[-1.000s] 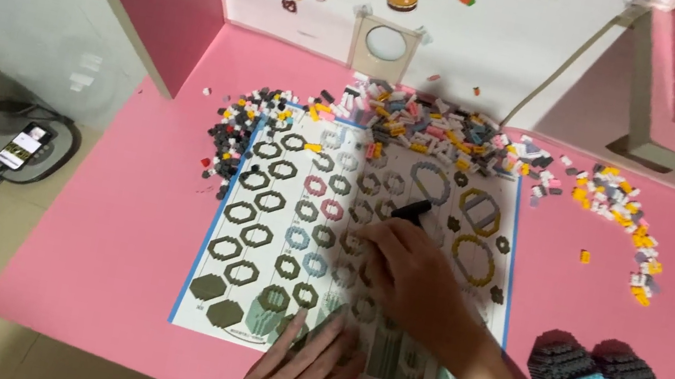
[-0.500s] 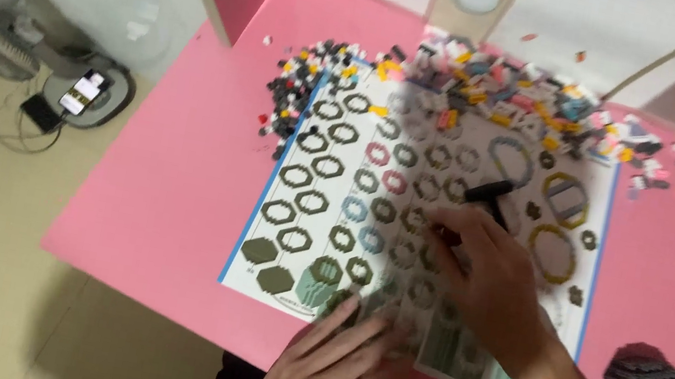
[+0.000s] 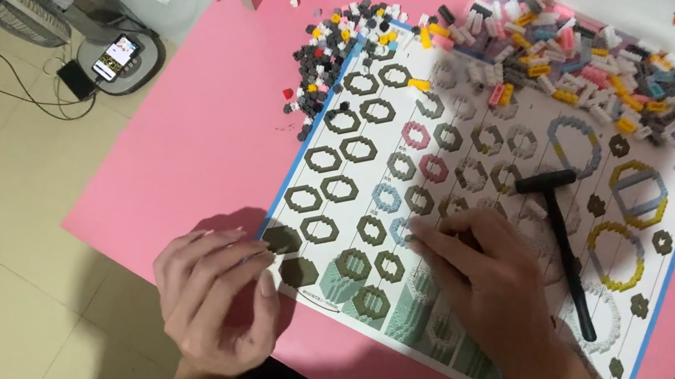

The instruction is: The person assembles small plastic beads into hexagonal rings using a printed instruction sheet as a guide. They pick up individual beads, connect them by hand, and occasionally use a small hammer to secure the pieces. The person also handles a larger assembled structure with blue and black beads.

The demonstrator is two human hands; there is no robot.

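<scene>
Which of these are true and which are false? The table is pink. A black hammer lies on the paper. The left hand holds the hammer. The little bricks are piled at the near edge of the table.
1. The table is pink. True.
2. A small black hammer lies on the instruction sheet. True.
3. The left hand holds the hammer. False: it holds nothing and rests at the sheet's near corner.
4. The loose bricks are piled at the near edge. False: they lie along the far edge.

left hand (image 3: pixel 215 297) loosely curled, right hand (image 3: pixel 493 277) flat, fingers (image 3: pixel 439 240) extended
</scene>
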